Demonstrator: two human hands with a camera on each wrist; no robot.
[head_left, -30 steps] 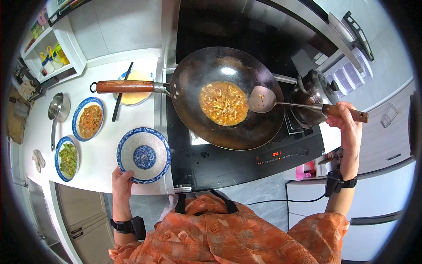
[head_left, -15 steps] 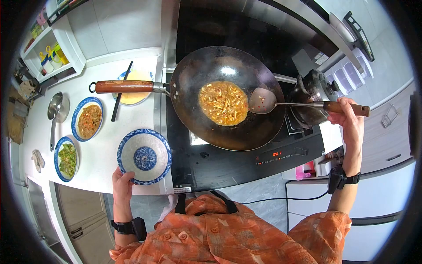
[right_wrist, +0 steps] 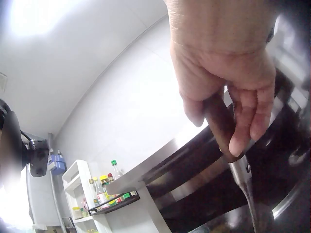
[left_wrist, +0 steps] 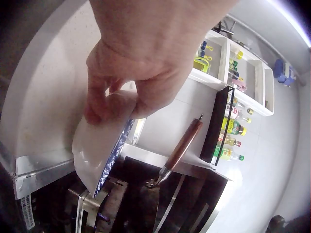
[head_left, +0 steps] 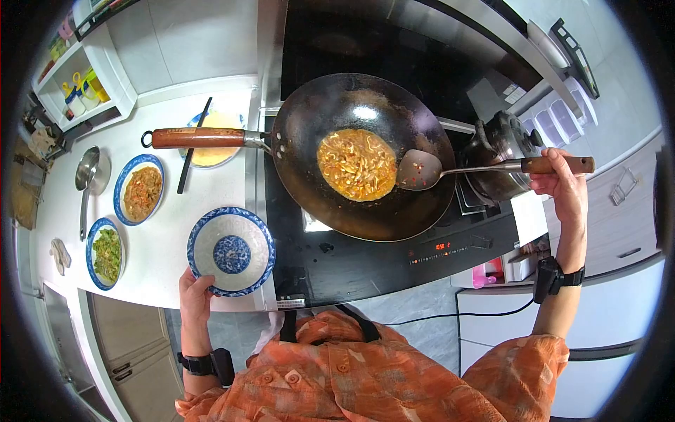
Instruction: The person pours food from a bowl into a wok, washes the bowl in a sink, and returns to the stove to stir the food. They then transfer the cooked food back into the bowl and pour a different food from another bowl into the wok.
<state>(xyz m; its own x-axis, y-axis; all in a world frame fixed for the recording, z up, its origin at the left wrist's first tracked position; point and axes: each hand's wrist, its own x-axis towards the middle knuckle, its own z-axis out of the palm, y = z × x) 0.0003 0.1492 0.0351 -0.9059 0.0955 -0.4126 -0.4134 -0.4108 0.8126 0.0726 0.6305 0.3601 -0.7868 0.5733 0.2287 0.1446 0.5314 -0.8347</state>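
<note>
My left hand [head_left: 197, 292] grips the near rim of a blue-and-white bowl [head_left: 211, 246], thumb over the edge and fingers underneath. Nothing is inside the bowl, which sits over the counter's right end; the left wrist view shows its white outside [left_wrist: 92, 150]. With my right hand [head_left: 566, 190] I hold the wooden handle [head_left: 555, 165] of a wok spatula [head_left: 420, 171]. Its blade, dotted with red bits, rests in the wok [head_left: 337, 98] at the right edge of a saucy brown stir-fry [head_left: 357, 165]. From the right wrist view, thumb and fingers wrap that handle [right_wrist: 221, 121].
The wok's wooden handle [head_left: 197, 138] reaches left over a bowl of yellow liquid [head_left: 218, 156] with black chopsticks [head_left: 195, 144] across it. Further left are a dish of minced food [head_left: 143, 193], a dish of chopped greens [head_left: 107, 257] and a ladle [head_left: 88, 169]. A lidded pot [head_left: 496, 158] stands right of the wok.
My right hand has shifted slightly right, and the spatula's blade has tilted and dipped a little beside the food. The left hand and bowl stay nearly where they were.
</note>
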